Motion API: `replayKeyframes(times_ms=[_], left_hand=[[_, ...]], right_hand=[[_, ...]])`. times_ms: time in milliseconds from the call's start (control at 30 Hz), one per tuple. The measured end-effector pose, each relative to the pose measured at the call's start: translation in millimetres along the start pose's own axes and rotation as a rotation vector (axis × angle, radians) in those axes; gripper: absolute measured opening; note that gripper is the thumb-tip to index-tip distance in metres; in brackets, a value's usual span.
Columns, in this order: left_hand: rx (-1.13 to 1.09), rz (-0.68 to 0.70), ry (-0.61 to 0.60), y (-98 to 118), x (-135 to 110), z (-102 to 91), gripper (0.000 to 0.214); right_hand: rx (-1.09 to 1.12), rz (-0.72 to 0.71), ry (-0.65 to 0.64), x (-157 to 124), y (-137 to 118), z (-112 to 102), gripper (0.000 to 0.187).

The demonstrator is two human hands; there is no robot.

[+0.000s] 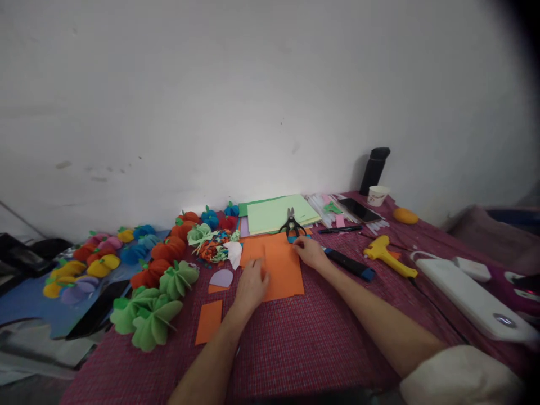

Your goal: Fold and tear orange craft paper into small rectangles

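A stack of orange paper (282, 270) lies in front of me on the cloth. My left hand (252, 284) rests over its left edge, fingers stretched out and slightly blurred. At the upper right edge, my right hand (311, 253) has its bent fingers closed on the orange paper. Black-handled scissors (292, 223) lie just beyond the stack, blades pointing away. A smaller orange piece (210, 322) and a lilac rounded cutout (221, 278) are left of my left hand. A black-and-blue utility knife (349, 263) is beside my right forearm.
Several paper pumpkins (154, 323) crowd the left, near a pile of scraps (213, 247). Pale green sheets (278, 211) lie behind. To the right are a yellow glue gun (388, 256), a white power bank (468, 292), a phone (360, 210), a paper cup (377, 195) and a black bottle (374, 170).
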State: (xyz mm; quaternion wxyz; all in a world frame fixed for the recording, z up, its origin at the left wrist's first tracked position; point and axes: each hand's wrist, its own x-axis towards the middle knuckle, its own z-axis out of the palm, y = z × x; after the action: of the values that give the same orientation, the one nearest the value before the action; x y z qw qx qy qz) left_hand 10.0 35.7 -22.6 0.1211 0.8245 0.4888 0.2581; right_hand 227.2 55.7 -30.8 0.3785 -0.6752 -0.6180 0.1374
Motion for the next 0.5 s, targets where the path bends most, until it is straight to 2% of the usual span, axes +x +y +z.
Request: replayKeyframes(times_ms=[167, 200, 333, 367, 433, 500], left_hand=[[-0.469, -0.168, 0.194, -2.9, 9.6, -6.5, 0.060], [-0.591, -0.196, 0.171, -3.1, 10.5, -7.6, 0.063], [-0.992, -0.315, -0.153, -1.0, 8.4, -10.2, 0.049], [-1.068, -0.342, -0.191, 0.8, 6.8, -11.0, 0.047], [-1.218, -0.356, -0.169, 6.6, 3.2, -13.6, 0.047], [-1.348, -0.338, -0.133, 14.1, -0.2, -16.6, 0.049]], right_hand=[[0.214, -0.115, -0.058, 1.1, -19.0, -18.5, 0.015], [0.275, -0.134, -0.079, 0.5, -25.1, -21.3, 0.016], [0.676, -0.121, -0.171, -4.1, -49.3, -29.5, 0.021], [0.764, -0.089, -0.178, -6.5, -53.9, -31.0, 0.024], [0.850, -0.011, -0.208, -14.1, -59.6, -33.0, 0.028], [0.864, 0.054, -0.329, -25.8, -60.3, -33.9, 0.030]])
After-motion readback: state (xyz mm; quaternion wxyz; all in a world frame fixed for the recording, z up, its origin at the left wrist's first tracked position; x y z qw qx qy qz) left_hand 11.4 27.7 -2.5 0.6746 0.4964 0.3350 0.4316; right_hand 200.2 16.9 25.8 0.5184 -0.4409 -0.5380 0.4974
